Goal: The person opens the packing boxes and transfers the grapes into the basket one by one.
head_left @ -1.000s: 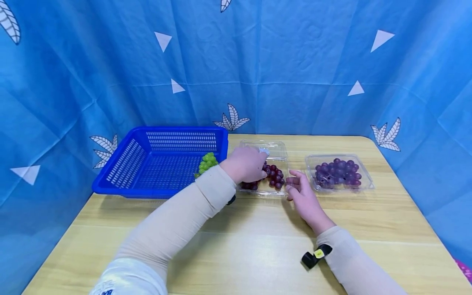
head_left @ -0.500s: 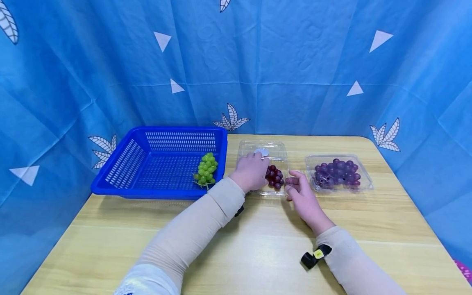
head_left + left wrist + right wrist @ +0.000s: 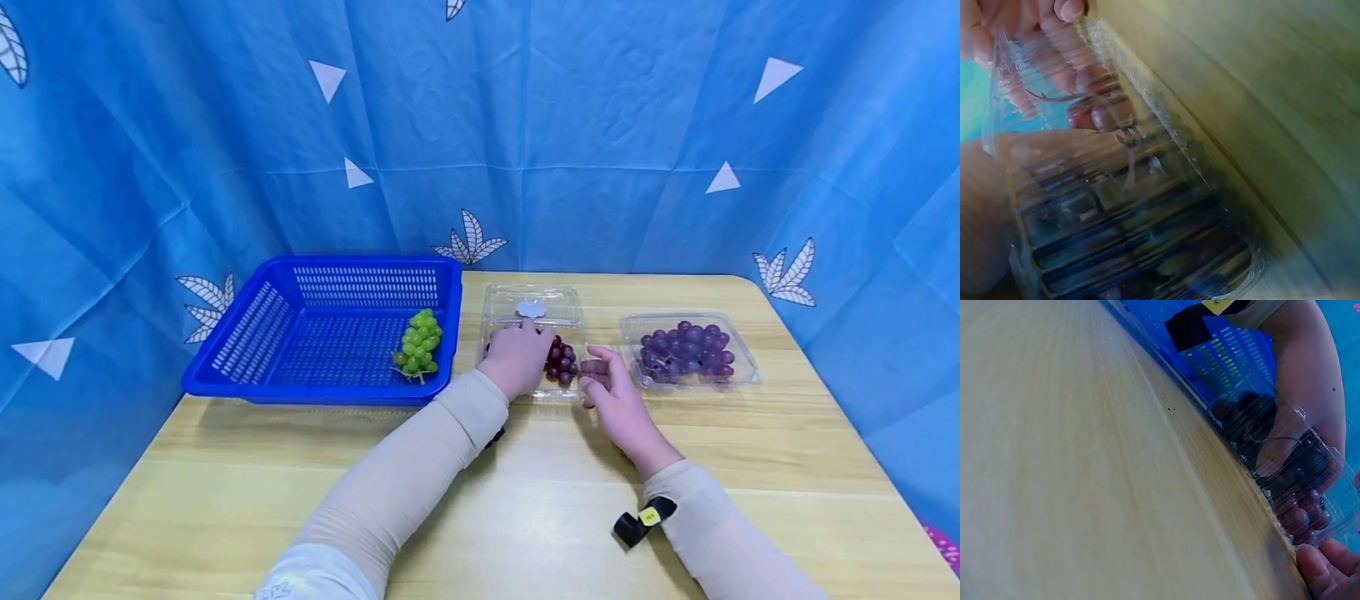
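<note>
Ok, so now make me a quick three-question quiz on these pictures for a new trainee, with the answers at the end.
1. Short answer: What colour are the grapes in the blue basket?

2. True or false: The left hand reaches into the open clear container.

3. Multiple choice: Where is the right hand?
A) Inside the blue basket
B) At the side of the open clear container, outside it
C) On top of the left hand

Key:
1. Green.
2. True; in the right wrist view its fingers show through the clear wall.
3. B.
</note>
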The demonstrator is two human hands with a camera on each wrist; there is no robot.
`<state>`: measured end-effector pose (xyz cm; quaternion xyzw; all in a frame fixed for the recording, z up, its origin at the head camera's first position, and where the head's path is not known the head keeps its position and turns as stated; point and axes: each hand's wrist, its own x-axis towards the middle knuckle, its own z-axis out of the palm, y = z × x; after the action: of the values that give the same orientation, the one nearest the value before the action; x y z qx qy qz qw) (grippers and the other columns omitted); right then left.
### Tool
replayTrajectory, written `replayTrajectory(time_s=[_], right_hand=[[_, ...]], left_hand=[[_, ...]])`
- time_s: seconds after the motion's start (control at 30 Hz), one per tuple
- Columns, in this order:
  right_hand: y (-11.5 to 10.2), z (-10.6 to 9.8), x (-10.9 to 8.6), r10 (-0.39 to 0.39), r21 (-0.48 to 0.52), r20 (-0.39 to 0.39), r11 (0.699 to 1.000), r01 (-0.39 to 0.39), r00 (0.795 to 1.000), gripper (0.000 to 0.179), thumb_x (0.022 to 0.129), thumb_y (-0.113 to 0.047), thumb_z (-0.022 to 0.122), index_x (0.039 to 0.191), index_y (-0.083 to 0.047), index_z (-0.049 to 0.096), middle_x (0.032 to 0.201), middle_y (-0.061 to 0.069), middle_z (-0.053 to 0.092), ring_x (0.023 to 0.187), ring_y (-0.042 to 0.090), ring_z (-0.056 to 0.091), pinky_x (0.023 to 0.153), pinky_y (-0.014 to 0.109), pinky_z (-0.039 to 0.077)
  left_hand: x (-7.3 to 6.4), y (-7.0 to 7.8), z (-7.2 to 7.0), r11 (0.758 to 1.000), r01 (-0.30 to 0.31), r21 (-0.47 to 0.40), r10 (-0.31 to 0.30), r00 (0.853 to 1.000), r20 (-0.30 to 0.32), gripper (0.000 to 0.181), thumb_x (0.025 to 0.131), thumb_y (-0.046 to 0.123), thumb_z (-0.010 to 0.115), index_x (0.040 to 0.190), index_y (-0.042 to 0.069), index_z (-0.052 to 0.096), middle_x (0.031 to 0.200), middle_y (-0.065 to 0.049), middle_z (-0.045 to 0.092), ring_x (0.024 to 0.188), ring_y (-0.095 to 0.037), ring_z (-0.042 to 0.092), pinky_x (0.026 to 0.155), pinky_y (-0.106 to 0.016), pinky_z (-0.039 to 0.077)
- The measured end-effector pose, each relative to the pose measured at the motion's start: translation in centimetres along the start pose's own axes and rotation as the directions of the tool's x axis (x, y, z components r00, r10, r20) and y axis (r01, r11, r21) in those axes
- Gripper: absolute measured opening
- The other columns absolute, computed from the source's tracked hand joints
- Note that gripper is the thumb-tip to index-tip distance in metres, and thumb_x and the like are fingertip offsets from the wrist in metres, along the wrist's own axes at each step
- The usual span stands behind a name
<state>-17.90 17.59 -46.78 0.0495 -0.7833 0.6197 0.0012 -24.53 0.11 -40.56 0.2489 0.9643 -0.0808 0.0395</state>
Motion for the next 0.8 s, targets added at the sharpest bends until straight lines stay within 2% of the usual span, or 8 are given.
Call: replayTrajectory(time_s=[0.13,0.33,0.5,0.8], right_hand=[[-0.1,-0.1,0.0,-0.001,0.0,0.001,1.0,0.001,1.0,0.054,0.103,-0.007,0.05,0.153,-0.004,0.03,0.14,0.026,0.048,0.121,0.039,0.053,0.085,0.04,0.055],[-0.1,0.0,0.0,-0.012,-0.013,0.001,1.0,0.012,1.0,0.053,0.102,-0.005,0.049,0.152,-0.002,0.031,0.138,0.028,0.049,0.118,0.04,0.054,0.082,0.037,0.055],[0.0,0.0,0.0,-0.018,-0.02,0.007,1.0,0.018,1.0,0.053,0.102,-0.006,0.049,0.152,-0.001,0.03,0.138,0.028,0.049,0.116,0.04,0.055,0.082,0.037,0.056],[0.2,-0.2,0.1,-0.017,-0.033,-0.004,0.999,0.017,1.0,0.052,0.102,-0.007,0.05,0.151,-0.004,0.032,0.137,0.026,0.051,0.11,0.039,0.057,0.081,0.037,0.055]], left_hand=[[0.3,-0.1,-0.1,1.0,-0.01,-0.012,0.01,1.0,0.005,0.049,0.092,0.024,0.07,0.136,0.019,0.051,0.124,-0.012,0.061,0.101,-0.029,0.065,0.072,-0.045,0.057],[0.9,-0.4,0.2,0.998,-0.02,-0.066,0.018,0.999,-0.027,0.041,0.085,0.021,0.076,0.122,0.02,0.058,0.107,-0.004,0.07,0.092,-0.024,0.068,0.063,-0.042,0.057],[1.3,-0.6,0.7,0.996,-0.016,-0.089,0.013,0.999,-0.033,0.044,0.083,0.027,0.079,0.121,0.021,0.058,0.105,-0.002,0.07,0.09,-0.022,0.068,0.063,-0.041,0.056],[1.3,-0.6,1.4,0.993,-0.005,-0.115,-0.005,0.996,-0.093,0.04,0.084,0.034,0.078,0.118,0.023,0.059,0.102,0.001,0.07,0.089,-0.021,0.068,0.062,-0.04,0.054]])
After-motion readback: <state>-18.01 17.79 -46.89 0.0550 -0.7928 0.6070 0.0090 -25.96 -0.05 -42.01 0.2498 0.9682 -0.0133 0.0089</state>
